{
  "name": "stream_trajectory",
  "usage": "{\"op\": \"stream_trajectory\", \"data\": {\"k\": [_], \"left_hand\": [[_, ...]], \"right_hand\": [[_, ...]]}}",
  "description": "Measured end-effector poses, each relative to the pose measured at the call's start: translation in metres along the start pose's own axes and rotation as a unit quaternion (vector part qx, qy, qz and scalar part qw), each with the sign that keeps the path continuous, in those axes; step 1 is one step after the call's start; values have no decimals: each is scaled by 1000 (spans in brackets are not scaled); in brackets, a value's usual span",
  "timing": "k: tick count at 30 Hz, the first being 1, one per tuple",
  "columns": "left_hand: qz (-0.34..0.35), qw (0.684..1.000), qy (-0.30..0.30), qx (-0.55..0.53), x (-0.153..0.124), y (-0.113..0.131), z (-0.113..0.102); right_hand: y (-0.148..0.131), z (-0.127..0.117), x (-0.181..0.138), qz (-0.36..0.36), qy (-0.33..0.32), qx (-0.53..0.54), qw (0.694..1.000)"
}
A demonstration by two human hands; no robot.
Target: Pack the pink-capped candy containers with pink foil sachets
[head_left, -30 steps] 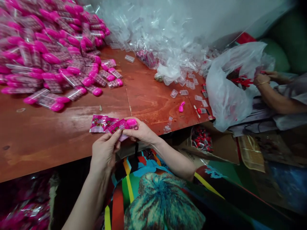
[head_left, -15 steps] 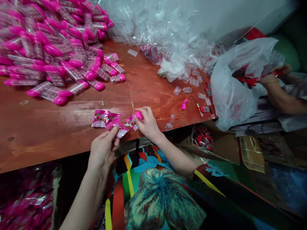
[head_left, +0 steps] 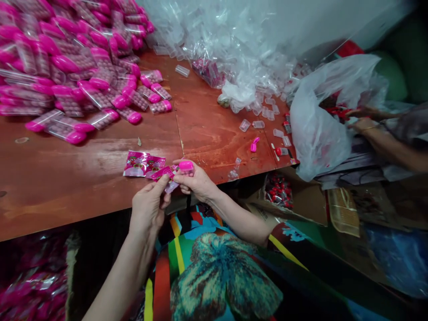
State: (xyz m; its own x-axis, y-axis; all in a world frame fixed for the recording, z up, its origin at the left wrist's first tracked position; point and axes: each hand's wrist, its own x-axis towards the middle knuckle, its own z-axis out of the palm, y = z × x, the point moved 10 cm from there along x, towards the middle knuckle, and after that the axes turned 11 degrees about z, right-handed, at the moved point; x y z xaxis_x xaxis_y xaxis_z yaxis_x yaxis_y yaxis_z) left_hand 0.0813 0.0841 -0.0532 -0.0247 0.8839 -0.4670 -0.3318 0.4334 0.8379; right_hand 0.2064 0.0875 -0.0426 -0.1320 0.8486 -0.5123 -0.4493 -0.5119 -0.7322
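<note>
My left hand [head_left: 152, 200] is closed, pinching a pink printed sachet [head_left: 163, 173] just over the table's front edge. Close beside it, my right hand [head_left: 199, 182] grips a small clear container with a pink cap [head_left: 186, 166], its pale pink balls partly showing. The right fingertips also reach the sachet's near corner, though the exact contact is hard to see. Behind the left hand lie more pink sachets [head_left: 136, 163], overlapping on the wood. Another pink cap [head_left: 254, 144] rests on the table to the right.
A heap of filled pink-capped containers [head_left: 96, 89] covers the table's [head_left: 214, 129] left back. Clear empty containers [head_left: 258, 124] spread out from a big plastic bag. At right, a co-worker's hands [head_left: 364, 125] are at a white bag [head_left: 317, 138]. Below stands an open cardboard box [head_left: 310, 203].
My right hand has turned and come up against my left, bringing the pink-capped container beside the sachet. The co-worker's hands have shifted left and lower.
</note>
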Motion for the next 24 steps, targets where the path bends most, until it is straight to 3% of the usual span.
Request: {"op": "stream_trajectory", "data": {"k": [6, 15, 24], "left_hand": [[-17, 999, -44, 7, -4, 3, 6], [-3, 999, -33, 11, -1, -6, 6], [-51, 996, -67, -18, -9, -7, 12]], "right_hand": [[-1, -13, -2, 3, 12, -31, 999], [5, -7, -13, 27, -11, -51, 998], [-4, -10, -9, -4, 36, -70, 997]]}}
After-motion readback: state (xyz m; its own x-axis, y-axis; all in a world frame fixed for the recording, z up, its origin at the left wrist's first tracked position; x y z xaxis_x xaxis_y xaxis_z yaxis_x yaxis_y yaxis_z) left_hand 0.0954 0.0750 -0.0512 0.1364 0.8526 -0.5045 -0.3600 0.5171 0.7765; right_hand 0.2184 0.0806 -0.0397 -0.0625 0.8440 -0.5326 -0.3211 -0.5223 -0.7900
